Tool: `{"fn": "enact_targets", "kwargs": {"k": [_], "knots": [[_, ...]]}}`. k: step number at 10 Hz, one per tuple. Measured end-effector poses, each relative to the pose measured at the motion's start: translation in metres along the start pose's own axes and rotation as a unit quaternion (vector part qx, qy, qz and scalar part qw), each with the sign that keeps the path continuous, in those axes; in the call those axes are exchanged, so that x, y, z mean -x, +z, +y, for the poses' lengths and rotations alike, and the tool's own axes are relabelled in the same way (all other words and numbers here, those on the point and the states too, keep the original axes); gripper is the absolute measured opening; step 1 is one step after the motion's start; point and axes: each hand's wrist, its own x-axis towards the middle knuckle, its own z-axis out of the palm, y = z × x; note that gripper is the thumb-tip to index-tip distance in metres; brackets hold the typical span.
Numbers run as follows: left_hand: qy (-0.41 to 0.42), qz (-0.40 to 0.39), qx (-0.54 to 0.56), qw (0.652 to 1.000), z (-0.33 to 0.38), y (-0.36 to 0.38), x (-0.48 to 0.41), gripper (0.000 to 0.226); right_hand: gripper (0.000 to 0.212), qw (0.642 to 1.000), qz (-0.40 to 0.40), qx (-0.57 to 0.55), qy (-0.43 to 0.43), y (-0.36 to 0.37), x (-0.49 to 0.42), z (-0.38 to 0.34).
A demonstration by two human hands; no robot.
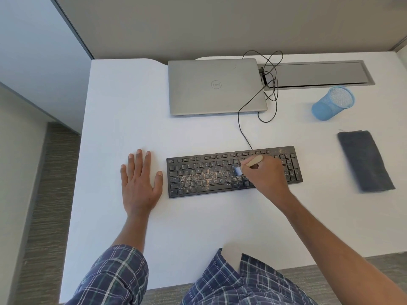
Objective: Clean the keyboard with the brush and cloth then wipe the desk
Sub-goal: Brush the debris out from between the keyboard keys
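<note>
I am working the brush point(251, 162) over the keyboard point(202, 172), which is lying square to the near edge of the desk point(132, 106), roughly midway between its left and right edges. My right hand point(264, 176) is gripping the wooden handle, fingers curled round it, with the bristles pointing down onto the keys right of centre. My left hand point(141, 181) is resting flat on the desk just beside the keyboard's left end, fingers straight, holding nothing.

Tan grit is sitting thickest over the letter keys at the centre and lower left, with a lighter scatter at the keyboard's far right corner. To do this well, I judge I should be sweeping in short strokes along the rows in one direction, driving the crumbs towards one end rather than scattering them, and tilting the bristles into the gaps. Pinning the left end with my free hand should be stopping any sliding. Light pressure is enough; pressing hard risks pushing grit under the keys. The cable point(242, 128) is running from the keyboard's far edge towards the laptop point(215, 86), so I am minding it. The folded cloth point(365, 161) is lying by the desk's right edge, well apart from the keyboard.
</note>
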Motion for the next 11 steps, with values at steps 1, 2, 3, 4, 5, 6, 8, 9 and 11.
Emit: {"fn": "enact_targets", "kwargs": {"k": [1,2,3,4,5,6,8,9,11], "knots": [[-0.001,0.001,0.002,1.0,0.0,0.0,0.0,0.072,0.013,0.998,0.055,-0.03,0.006,-0.004,-0.008,-0.001],[-0.001,0.001,0.001,1.0,0.0,-0.001,0.0,0.072,0.013,0.996,0.079,-0.035,0.006,-0.002,-0.015,-0.003],[0.0,-0.002,0.004,1.0,0.001,-0.002,0.001,0.072,0.012,0.997,0.061,-0.039,0.002,0.004,-0.014,0.0],[-0.001,0.0,0.005,1.0,0.001,-0.003,0.001,0.073,0.008,0.998,0.043,-0.043,0.004,0.007,-0.008,0.006],[0.0,0.001,0.002,1.0,0.002,-0.003,0.001,0.074,0.007,0.999,0.024,-0.025,0.011,0.001,-0.003,0.012],[0.0,0.003,0.0,1.0,0.002,-0.003,0.0,0.074,0.011,0.999,0.027,-0.013,0.014,-0.003,-0.007,0.012],[0.002,0.005,0.001,1.0,0.003,-0.003,0.001,0.074,0.011,0.998,0.049,-0.027,0.007,-0.001,-0.015,0.006],[0.002,0.007,0.002,1.0,0.004,-0.004,0.001,0.074,0.006,1.0,0.025,-0.014,0.006,0.002,-0.013,0.006],[0.001,0.006,0.0,1.0,0.003,-0.003,0.001,0.074,0.01,1.0,-0.011,-0.021,0.01,-0.002,-0.007,0.005]]}}
